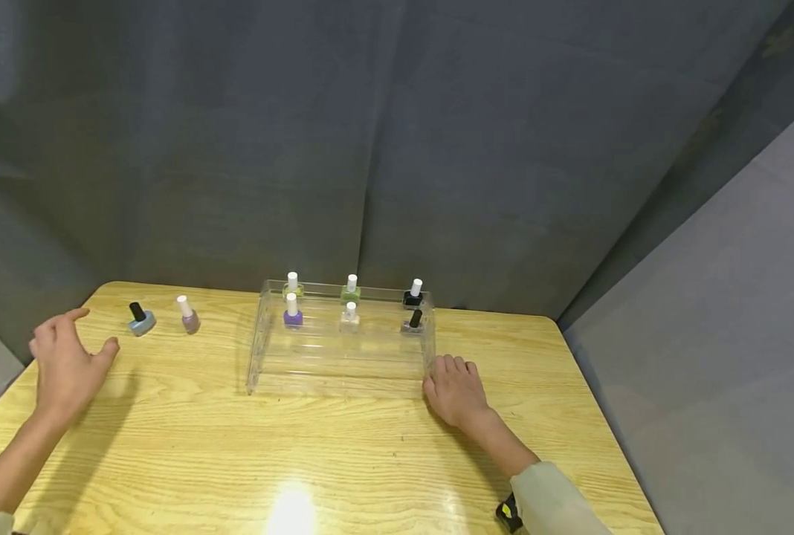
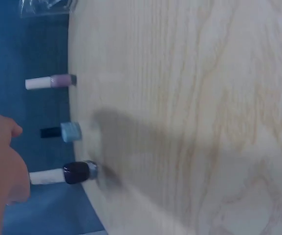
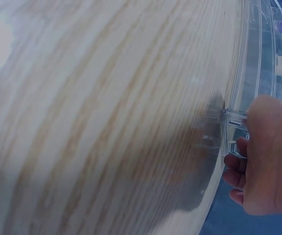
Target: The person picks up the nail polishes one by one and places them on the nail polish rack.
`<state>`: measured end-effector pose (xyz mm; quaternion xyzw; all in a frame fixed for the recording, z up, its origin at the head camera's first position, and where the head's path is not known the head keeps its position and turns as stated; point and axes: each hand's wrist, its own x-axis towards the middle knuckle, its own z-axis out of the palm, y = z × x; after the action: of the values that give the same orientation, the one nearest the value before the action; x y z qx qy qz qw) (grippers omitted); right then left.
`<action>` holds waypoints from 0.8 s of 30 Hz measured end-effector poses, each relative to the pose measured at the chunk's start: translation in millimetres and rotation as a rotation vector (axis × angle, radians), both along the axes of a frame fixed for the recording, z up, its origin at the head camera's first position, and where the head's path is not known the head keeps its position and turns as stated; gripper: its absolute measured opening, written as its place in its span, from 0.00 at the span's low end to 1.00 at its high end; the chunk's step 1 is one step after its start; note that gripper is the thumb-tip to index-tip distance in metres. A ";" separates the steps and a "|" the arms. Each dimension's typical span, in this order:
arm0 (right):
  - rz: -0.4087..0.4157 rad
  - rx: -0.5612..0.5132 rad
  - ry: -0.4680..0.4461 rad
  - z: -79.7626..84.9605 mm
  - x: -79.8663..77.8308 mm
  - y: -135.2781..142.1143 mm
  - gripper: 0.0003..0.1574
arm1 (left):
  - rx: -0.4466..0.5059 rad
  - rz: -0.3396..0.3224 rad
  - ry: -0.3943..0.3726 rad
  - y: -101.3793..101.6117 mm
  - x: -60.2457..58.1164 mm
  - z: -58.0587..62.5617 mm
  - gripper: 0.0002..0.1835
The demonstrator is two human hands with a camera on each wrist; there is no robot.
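Note:
My left hand (image 1: 66,369) reaches over the table's left side, thumb and fingers spread apart, holding nothing. In the left wrist view, a dark nail polish bottle (image 2: 77,172) with a white cap stands close to that hand; the head view hides it. Beside it are a light blue bottle (image 1: 142,323) with a black cap and a mauve bottle (image 1: 190,322) with a white cap. At the clear stepped display rack (image 1: 343,385), my right hand (image 1: 456,389) grips the lower right end, fingers curled at its side panel (image 3: 232,125). The thumb is partly hidden.
On the rack's top step stand a yellow-green bottle (image 1: 293,288), a green bottle (image 1: 351,293) and a black bottle (image 1: 413,297). Below them are purple (image 1: 293,318), whitish (image 1: 349,322) and black-capped (image 1: 412,325) bottles. A dark curtain (image 1: 370,148) hangs behind the wooden table (image 1: 343,453).

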<state>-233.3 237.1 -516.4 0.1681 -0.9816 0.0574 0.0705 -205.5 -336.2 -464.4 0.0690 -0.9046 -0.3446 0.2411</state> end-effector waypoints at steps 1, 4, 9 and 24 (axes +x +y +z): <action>0.002 -0.006 0.005 -0.8 -0.3 0.5 0.15 | 0.026 0.012 -0.025 -2.8 -0.3 -1.9 0.36; 0.004 -0.018 0.007 -1.8 -0.3 1.1 0.15 | 0.092 0.037 -0.102 -9.3 -1.4 -6.9 0.39; -0.006 0.000 -0.022 0.3 -0.7 0.8 0.16 | 0.100 0.072 -0.194 -16.4 -4.8 -13.1 0.40; -0.015 -0.016 -0.018 -2.2 -0.3 0.2 0.16 | 0.018 0.078 -0.166 -27.6 -5.9 -32.3 0.29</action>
<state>-233.6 237.4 -518.6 0.1598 -0.9829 0.0665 0.0636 -211.4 -363.8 -496.7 0.1347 -0.9150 -0.3364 0.1776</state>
